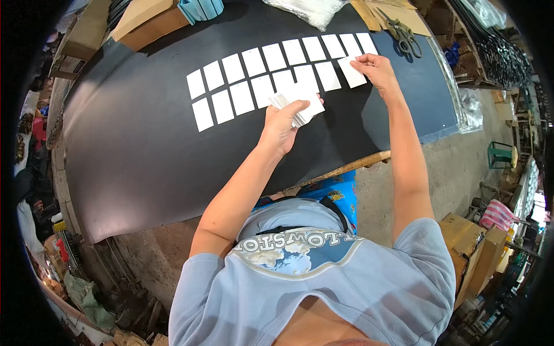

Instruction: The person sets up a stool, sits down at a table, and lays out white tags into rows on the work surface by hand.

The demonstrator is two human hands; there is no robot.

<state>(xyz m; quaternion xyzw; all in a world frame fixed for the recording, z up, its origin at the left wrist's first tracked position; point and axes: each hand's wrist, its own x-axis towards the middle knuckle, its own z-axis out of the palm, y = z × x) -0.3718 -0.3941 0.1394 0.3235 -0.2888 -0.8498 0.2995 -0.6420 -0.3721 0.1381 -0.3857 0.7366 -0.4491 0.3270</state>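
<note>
My left hand point(284, 122) is closed around a stack of white cards point(309, 108), thumb on top, held over the front of the table. With its fingertips my right hand point(376, 70) pinches one white card point(350, 74) by its upper right corner, at the right end of the nearer row. Two rows of white cards lie on the dark tabletop. The far row, with a card point(274, 57) near its middle, runs from left to right. In the near row, a card point(202, 115) marks the left end; my left hand's stack partly hides some cards there.
Dark sheeting covers the table point(133, 155). Scissors point(402, 36) lie on cardboard at the back right. A cardboard box point(151, 26) with a light-blue object point(199, 8) stands at the back left. Clear plastic bags point(311, 10) rest at the back edge. Boxes point(470, 248) stand on the floor at right.
</note>
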